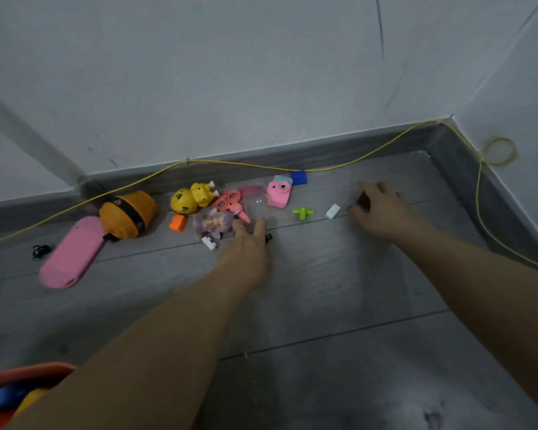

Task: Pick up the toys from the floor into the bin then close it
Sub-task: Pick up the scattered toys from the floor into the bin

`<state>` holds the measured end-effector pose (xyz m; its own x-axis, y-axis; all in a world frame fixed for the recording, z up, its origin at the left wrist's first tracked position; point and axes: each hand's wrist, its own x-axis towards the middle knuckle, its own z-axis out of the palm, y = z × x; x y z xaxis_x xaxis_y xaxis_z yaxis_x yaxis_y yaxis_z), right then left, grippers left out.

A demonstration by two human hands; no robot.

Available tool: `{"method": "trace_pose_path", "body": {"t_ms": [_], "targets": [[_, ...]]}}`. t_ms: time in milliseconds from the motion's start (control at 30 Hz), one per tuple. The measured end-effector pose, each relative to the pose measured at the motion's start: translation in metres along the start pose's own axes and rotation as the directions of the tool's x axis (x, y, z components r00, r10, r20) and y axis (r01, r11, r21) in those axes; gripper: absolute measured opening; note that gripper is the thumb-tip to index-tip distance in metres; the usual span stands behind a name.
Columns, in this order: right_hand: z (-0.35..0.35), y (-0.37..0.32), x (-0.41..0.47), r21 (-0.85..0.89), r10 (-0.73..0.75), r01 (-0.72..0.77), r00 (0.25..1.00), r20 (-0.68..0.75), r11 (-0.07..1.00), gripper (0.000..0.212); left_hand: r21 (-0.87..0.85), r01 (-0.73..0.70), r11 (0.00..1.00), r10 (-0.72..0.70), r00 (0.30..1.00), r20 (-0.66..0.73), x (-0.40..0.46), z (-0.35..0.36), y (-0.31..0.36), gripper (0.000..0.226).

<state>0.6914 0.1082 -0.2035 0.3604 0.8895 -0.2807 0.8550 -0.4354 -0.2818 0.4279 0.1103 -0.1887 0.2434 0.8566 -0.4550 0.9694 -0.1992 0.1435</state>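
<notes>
Nearest the camera, at the lower left corner, the orange rim of the bin (28, 369) is visible with blue and yellow items inside it; only part of it shows and no lid can be made out. Both bare forearms extend from the bottom edge over the grey floor (339, 305).

Left hand (246, 246): fingers extended and relaxed, holding nothing, positioned over the purple doll (213, 223) with fingertips just beside it. Whether the fingers touch the doll cannot be determined. A small white piece (209, 243) lies just left of this hand, and a small black piece (269, 237) lies just to its right.

Right hand (381, 209): fingers curled around a dark brown object (363, 200). The object is largely covered and blurred, so its type cannot be identified.

Toys lie in a row on the floor near the skirting board, well apart from the bin:
- pink oblong case (72, 252), far left, touching the orange round toy (129, 214)
- black clip-like item (40, 251), left of the case
- yellow pumpkin-faced toy (184, 200) next to a yellow figure (203, 193)
- orange block (178, 222), below the pumpkin-faced toy
- pink toy scissors (232, 204), just above the doll
- pink toy camera (279, 192), with a blue block (299, 177) behind it
- green propeller piece (303, 212)
- white block (333, 211), between the propeller piece and the right hand

A yellow cable (261, 166) runs along the skirting board and ends in a coil on the right wall.
</notes>
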Motion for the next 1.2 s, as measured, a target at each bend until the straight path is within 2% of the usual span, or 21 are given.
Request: {"method": "trace_pose_path", "body": {"t_ms": [100,200,233,300,333,400,467,567,667,700,800,867,933,1033,1067,1100,1133,1167,1200], "targets": [[0.004,0.008,0.006,0.022,-0.039,0.041,0.995,-0.088,0.999,0.026,-0.020,-0.036,0.999,0.036,0.999,-0.028,0.011,0.007,0.001,0.051],[0.004,0.011,0.002,0.270,0.088,-0.044,0.984,-0.155,0.962,0.016,0.017,-0.119,0.993,0.119,0.992,-0.045,0.014,0.010,0.007,0.041],[0.001,0.009,-0.002,0.391,0.162,-0.090,0.975,-0.153,0.916,0.016,0.021,-0.135,0.991,0.136,0.990,-0.048,0.014,0.009,0.009,0.038],[-0.005,0.009,-0.005,0.636,0.316,-0.187,0.944,-0.094,0.748,0.016,-0.009,-0.140,0.990,0.140,0.989,-0.049,0.013,0.006,0.014,0.032],[-0.008,0.007,-0.009,0.708,0.355,-0.212,0.933,-0.058,0.674,0.015,-0.027,-0.137,0.990,0.136,0.989,-0.052,0.013,0.005,0.016,0.031],[-0.009,0.005,-0.014,0.774,0.349,-0.224,0.937,0.004,0.592,0.015,-0.052,-0.155,0.987,0.152,0.987,-0.053,0.011,0.004,0.021,0.033],[-0.006,-0.001,-0.016,0.780,0.299,-0.199,0.954,0.016,0.594,0.015,-0.082,-0.191,0.978,0.190,0.981,-0.025,0.008,0.006,0.025,0.043],[0.002,-0.009,-0.015,0.706,0.201,-0.141,0.980,-0.002,0.694,0.021,-0.089,-0.227,0.970,0.232,0.972,0.041,0.005,0.010,0.027,0.041],[0.014,-0.015,-0.017,0.493,0.036,-0.021,0.999,-0.021,0.870,0.052,-0.095,-0.225,0.970,0.230,0.971,0.056,0.006,0.014,0.028,0.030],[0.020,-0.017,-0.016,0.414,-0.018,0.026,1.000,-0.023,0.910,0.056,-0.094,-0.221,0.971,0.227,0.972,0.059,0.007,0.015,0.029,0.029],[0.032,-0.024,-0.016,0.192,-0.150,0.159,0.987,-0.057,0.969,0.039,-0.047,-0.253,0.966,0.256,0.965,0.065,0.006,0.017,0.030,0.042],[0.036,-0.026,-0.017,0.116,-0.189,0.199,0.977,-0.097,0.973,0.026,0.018,-0.279,0.960,0.278,0.959,0.055,0.003,0.018,0.031,0.050],[0.037,-0.028,-0.017,0.158,-0.169,0.191,0.975,-0.144,0.969,0.021,0.101,-0.305,0.947,0.303,0.952,0.033,0.001,0.020,0.029,0.048],[0.038,-0.033,-0.013,0.367,-0.044,0.123,0.976,-0.215,0.922,0.014,0.172,-0.326,0.930,0.326,0.945,0.030,0.003,0.021,0.025,0.045],[0.038,-0.037,-0.013,0.463,0.036,0.059,0.980,-0.193,0.884,0.013,0.186,-0.341,0.922,0.341,0.940,0.033,0.003,0.020,0.023,0.044],[0.036,-0.042,-0.013,0.599,0.127,-0.025,0.983,-0.129,0.800,0.014,0.194,-0.354,0.915,0.354,0.935,0.036,0.003,0.019,0.022,0.043],[0.034,-0.047,-0.014,0.769,0.206,-0.126,0.979,-0.007,0.626,0.015,0.193,-0.359,0.913,0.358,0.933,0.040,0.003,0.019,0.020,0.043],[0.030,-0.051,-0.016,0.902,0.231,-0.240,0.959,0.163,0.358,0.016,0.182,-0.353,0.918,0.352,0.935,0.042,0.003,0.019,0.019,0.043],[0.026,-0.055,-0.019,0.937,0.179,-0.344,0.927,0.329,0.057,0.016,0.156,-0.336,0.929,0.334,0.942,0.038,0.004,0.019,0.017,0.042]]}}
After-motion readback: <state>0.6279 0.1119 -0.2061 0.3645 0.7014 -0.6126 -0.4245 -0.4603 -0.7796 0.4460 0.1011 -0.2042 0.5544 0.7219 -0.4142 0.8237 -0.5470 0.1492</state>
